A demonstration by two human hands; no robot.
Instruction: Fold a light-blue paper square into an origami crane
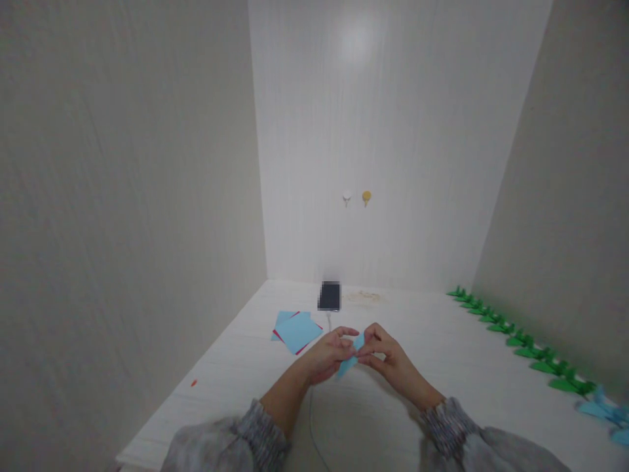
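Between my two hands is a small folded piece of light blue paper [346, 367], held tilted above the white table. My left hand [328, 357] grips its left side, fingers bent around the paper. On the other side, my right hand [386, 357] pinches the paper's edge between thumb and fingertips. The exact folds are partly covered by my fingers. Just beyond my left hand lies a loose stack of square blue paper sheets [299, 331], with red edges showing beneath the top sheet.
A dark phone-like device [329, 296], blurred out, lies near the back wall with a white cable [314, 429] running toward me. Along the right wall stands a row of green folded paper figures [533, 351], with blue ones [604, 410] nearest. A small orange scrap [194, 383] lies at left.
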